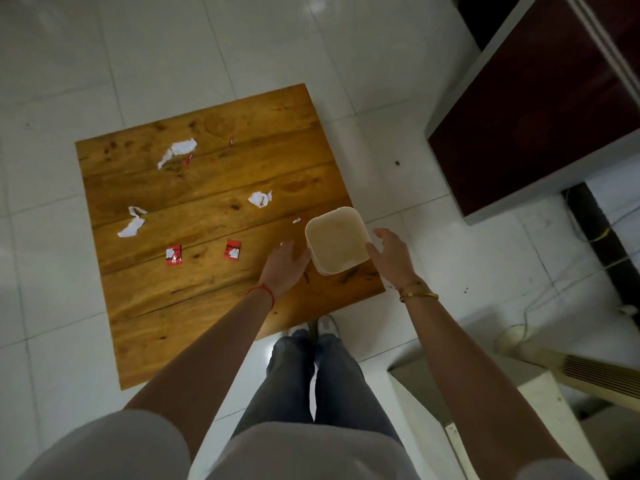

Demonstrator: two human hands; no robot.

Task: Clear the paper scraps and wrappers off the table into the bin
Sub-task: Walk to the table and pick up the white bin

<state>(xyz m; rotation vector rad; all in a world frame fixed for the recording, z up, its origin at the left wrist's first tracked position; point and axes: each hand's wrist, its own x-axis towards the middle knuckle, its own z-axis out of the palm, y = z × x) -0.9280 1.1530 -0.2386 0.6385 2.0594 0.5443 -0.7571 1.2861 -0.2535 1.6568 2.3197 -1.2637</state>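
A cream square bin (335,240) stands on the right edge of the wooden table (207,306). My left hand (284,266) is open just left of the bin, fingers spread near its wall. My right hand (391,256) is open just right of it. Neither hand clearly grips the bin. White paper scraps lie at the far left (176,150), mid left (132,226) and centre (259,198). Two red wrappers (174,254) (232,250) lie in the near middle. A tiny scrap (297,221) sits by the bin.
White tiled floor (173,46) surrounds the low table. A dark red cabinet (540,109) stands at the right. Cables (588,237) and a beige appliance (588,375) are at the lower right. My legs and shoes (325,327) are at the table's near edge.
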